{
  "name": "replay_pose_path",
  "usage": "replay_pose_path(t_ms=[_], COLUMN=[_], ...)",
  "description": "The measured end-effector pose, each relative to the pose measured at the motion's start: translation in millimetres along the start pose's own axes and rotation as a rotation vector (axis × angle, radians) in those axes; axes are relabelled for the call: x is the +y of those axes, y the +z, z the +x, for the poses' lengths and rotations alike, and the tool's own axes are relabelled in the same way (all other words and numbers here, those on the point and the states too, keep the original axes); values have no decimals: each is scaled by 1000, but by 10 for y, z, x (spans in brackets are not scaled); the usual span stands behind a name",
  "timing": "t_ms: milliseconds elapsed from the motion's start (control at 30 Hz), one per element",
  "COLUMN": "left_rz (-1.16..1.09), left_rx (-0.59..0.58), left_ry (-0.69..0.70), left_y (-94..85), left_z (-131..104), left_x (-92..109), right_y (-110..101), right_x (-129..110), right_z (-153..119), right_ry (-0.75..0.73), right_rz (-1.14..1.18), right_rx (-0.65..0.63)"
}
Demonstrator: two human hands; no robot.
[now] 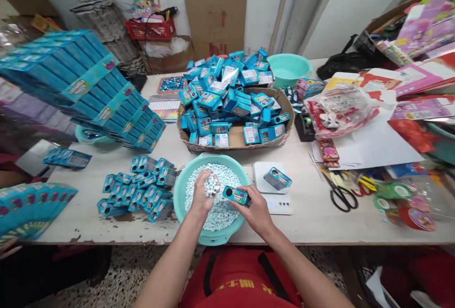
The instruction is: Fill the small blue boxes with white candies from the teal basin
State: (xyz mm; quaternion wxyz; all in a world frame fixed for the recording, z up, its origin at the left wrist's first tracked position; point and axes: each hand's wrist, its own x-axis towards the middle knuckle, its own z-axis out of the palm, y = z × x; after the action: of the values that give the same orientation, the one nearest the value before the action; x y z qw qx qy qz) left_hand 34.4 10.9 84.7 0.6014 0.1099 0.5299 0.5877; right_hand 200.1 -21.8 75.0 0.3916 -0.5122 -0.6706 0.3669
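Note:
My left hand (pixel 203 192) is cupped around a heap of small white candies (pixel 212 184), just above a turquoise basin (pixel 182 179) filled with the same pale pieces. In my right hand (pixel 256 209) is a small blue candy box (pixel 234 195), tilted over the basin, with a round dark hole showing at its end. The box's end is close to the candies in my left palm. To the right, another blue box (pixel 277 179) rests on a white kitchen scale (pixel 259 185).
Several blue boxes (pixel 142 189) stand left of the basin. Behind it, a cardboard tray (pixel 234 142) is heaped with more boxes. A tall stack of blue packs (pixel 106 95) leans at left. Scissors (pixel 341 194) and tape rolls (pixel 394 196) lie at right. Another person's hand (pixel 10 248) shows far left.

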Motion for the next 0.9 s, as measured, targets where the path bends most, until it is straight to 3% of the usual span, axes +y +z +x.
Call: replay_pose_path(t_ms=[100,233,433,633,900], left_rz=[-134,-125,-58,-64,68], left_rx=[-51,9,89,26,10], left_ry=[120,179,166,270,263], left_y=[115,135,136,171,177], left_z=[-113,-114,-45,-18,-30], left_x=[129,118,91,127,147], right_y=[181,303,307,283,289], right_x=[-32,-73,-104,-145,-150], right_z=[86,149,182,206,218], right_ry=[-34,-35,-19,5,27], right_rz=[-1,-48,-110,-44,-11], right_rx=[-50,-52,-30,-20,-45])
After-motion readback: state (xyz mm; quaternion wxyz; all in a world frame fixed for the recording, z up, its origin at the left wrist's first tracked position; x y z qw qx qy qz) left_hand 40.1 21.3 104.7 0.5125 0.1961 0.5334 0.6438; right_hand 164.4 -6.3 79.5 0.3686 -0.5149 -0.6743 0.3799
